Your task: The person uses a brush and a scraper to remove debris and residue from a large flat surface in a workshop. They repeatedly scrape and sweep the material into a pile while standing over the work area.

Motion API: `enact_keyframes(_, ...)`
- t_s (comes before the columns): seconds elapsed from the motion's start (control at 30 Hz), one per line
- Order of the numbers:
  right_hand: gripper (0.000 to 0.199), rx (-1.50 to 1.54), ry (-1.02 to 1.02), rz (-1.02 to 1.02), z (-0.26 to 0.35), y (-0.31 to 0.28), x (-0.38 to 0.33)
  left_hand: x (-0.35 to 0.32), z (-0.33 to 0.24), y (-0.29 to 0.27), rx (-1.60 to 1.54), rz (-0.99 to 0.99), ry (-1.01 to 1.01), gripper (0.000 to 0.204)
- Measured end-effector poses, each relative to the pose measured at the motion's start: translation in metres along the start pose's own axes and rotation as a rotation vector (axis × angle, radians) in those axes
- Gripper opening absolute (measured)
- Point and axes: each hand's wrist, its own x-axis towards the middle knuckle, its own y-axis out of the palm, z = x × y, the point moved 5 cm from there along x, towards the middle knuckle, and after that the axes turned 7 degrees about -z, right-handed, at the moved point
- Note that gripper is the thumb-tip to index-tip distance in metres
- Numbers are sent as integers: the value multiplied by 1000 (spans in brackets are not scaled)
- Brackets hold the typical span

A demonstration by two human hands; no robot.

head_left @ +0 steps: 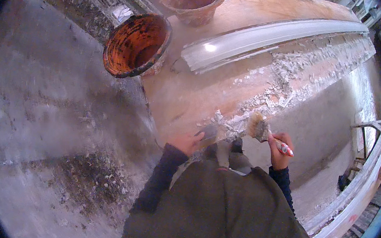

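Bare table (169, 100) separates left hand (188, 142), grip unclear, from the residue-streaked bucket (127, 38) at the table's edge. Right hand (282, 148) grasps a brush (259, 128).

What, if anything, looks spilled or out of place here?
Loose white scraps litter the bench between the white moulding and the brush, and debris lies scattered on the floor at left. Both look untidy against barer surfaces nearby.
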Motion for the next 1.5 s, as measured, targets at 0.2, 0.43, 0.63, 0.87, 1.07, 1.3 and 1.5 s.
enact_keyframes(0.2, 12, 2, -11, -9, -7, 1, -5, 6, -26, 27, 75, 147, -73, 43)
enact_keyframes(0.43, 12, 25, 25, 19, -8, -7, 5, 8, -22, 38, -23, 73, -22, 48)
enact_keyframes(0.63, 12, 42, -71, 53, -6, -10, 21, 7, -31, 58, 126, 100, -52, 45)
enact_keyframes(0.87, 12, 112, -21, 168, -5, 1, 13, -16, -30, 53, -205, -69, 7, 42)
enact_keyframes(1.07, 14, 313, -181, 551, -11, 105, -40, -97, 30, 5, -287, -108, -382, 39)
enact_keyframes(1.3, 16, 109, -362, 701, 5, 154, -3, -130, 32, -6, -181, -109, -593, 38)
enact_keyframes(1.5, 14, -120, -410, 459, 41, 91, 71, -132, 36, 29, -376, -195, -520, 37)
